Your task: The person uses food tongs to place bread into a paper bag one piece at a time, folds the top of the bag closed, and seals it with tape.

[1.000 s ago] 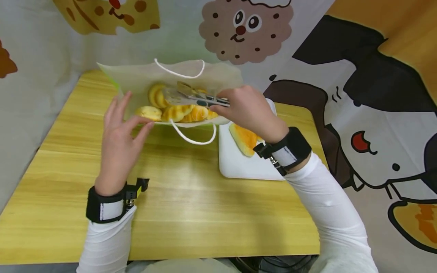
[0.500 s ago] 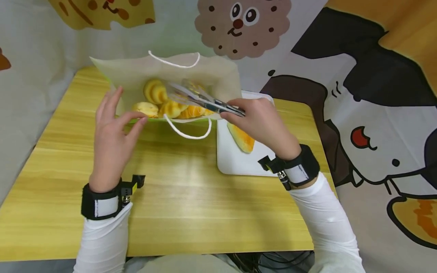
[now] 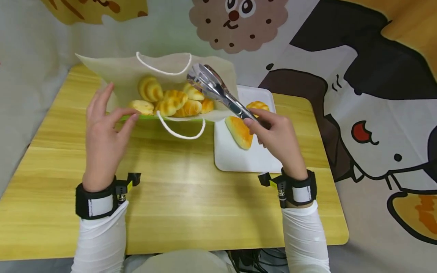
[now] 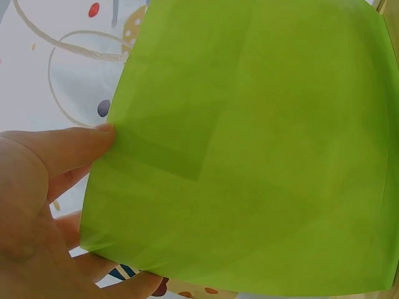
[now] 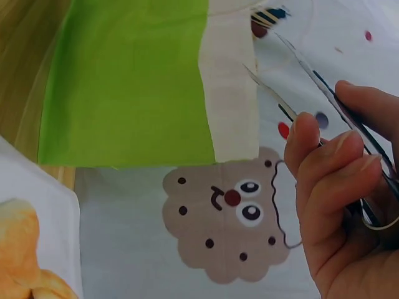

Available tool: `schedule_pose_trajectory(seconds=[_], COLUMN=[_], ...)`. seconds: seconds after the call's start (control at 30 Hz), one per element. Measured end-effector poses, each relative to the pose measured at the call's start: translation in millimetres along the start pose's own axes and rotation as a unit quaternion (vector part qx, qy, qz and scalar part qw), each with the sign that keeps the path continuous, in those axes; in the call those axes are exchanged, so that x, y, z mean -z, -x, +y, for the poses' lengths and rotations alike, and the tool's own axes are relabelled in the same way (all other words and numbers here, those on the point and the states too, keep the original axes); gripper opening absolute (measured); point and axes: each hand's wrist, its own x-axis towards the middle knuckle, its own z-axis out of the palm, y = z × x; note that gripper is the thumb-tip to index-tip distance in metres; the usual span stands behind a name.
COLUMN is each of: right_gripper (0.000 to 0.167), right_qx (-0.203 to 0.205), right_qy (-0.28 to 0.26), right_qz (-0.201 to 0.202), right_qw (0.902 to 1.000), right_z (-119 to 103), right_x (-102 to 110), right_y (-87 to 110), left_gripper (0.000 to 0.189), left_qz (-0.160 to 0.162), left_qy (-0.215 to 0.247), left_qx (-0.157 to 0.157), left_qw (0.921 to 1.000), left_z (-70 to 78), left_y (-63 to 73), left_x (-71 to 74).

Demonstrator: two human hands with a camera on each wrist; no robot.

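Presently the right hand (image 3: 276, 131) has its grip on the tongs (image 3: 232, 100), blades slightly parted with nothing between them, their tips by the bag's (image 3: 119, 68) mouth. The left hand's (image 3: 107, 142) grip pinches the near left rim. Several rolls (image 3: 175, 101) lie inside the bag; a loaf (image 3: 239, 132) and a bun (image 3: 257, 107) sit on the tray (image 3: 235, 161) on the bench (image 3: 184, 204). To work well, I'd straddle each piece at its middle, squeeze gently, clear the rim and release low; a light left pinch should stop the thin wall folding in.
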Motion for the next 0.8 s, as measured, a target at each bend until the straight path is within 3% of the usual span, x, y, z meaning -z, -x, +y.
schedule_pose_trajectory(seconds=[0.13,0.33,0.4,0.5,0.63,0.8], right_gripper=[0.03,0.026,0.026,0.026,0.028,0.033], right_qx=[-0.025,-0.041,-0.037,-0.029,-0.022,-0.035], right_qy=[-0.091,-0.199,-0.24,-0.314,-0.374,-0.392], right_qz=[0.011,0.044,0.062,0.091,0.129,0.165], right_qw=[0.9955,0.9782,0.9681,0.9447,0.9183,0.9043], right_z=[-3.4,4.7,13.7,28.2,41.7,52.1], right_x=[1.0,3.2,2.1,-1.2,-4.4,-10.9], right_y=[7.3,19.9,25.0,32.6,40.3,46.1], left_gripper=[0.013,0.013,0.014,0.014,0.014,0.014], left_qz=[0.003,0.009,0.008,0.007,0.004,0.015], left_qy=[-0.005,-0.003,-0.002,-0.002,0.0,0.005], left_qx=[0.01,0.021,0.024,0.029,0.037,0.041], left_qw=[0.9999,0.9997,0.9997,0.9996,0.9993,0.999], left_z=[0.7,3.1,4.2,6.3,9.2,6.8], left_y=[-1.1,-2.0,-1.8,-1.6,-0.6,-0.6], left_x=[0.7,0.4,-0.6,-1.9,-1.9,-1.3])
